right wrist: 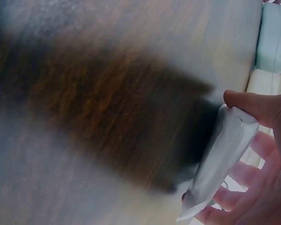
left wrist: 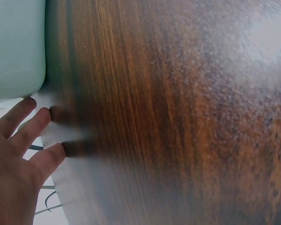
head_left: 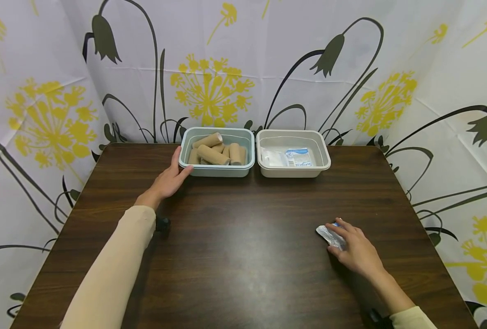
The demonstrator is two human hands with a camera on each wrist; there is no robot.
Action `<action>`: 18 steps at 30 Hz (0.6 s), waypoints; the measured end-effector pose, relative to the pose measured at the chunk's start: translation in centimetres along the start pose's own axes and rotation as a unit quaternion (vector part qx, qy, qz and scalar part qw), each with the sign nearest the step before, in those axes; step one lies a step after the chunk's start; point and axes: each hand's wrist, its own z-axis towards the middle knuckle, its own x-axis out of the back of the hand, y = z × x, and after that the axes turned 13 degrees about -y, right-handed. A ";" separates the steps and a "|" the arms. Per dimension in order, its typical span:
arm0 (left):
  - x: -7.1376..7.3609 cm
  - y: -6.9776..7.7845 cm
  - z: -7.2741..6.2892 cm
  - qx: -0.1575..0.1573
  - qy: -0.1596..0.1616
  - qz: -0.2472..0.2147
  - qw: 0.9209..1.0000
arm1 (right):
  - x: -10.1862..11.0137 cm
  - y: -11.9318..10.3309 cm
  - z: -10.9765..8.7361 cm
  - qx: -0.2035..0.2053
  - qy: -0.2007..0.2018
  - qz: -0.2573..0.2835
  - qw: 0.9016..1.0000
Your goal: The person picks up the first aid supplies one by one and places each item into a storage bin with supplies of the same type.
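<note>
My left hand (head_left: 166,182) is at the left end of a light blue bin (head_left: 220,172), with the thumb at its front corner and straight fingers along its side. Several tan cardboard-like rolls (head_left: 213,155) lie in that bin. In the left wrist view, spread fingertips are right by the bin's corner. Over the right part of the table, my right hand (head_left: 356,252) holds a small white and silvery wrapped packet (right wrist: 222,159) between thumb and fingers. A bit of blue print shows on it in the head view.
An off-white bin (head_left: 290,172) stands just right of the blue one, at the table's back edge. In it lie a packet with blue lettering (head_left: 299,157) and a whitish wrapped item (head_left: 273,158). A flower-printed curtain (head_left: 235,36) hangs behind the brown wooden table (head_left: 243,237).
</note>
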 end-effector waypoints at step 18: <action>-0.1 -0.2 0.0 -0.003 0.004 0.005 1.000 | 4.1 -3.0 4.6 0.067 0.026 0.010 0.997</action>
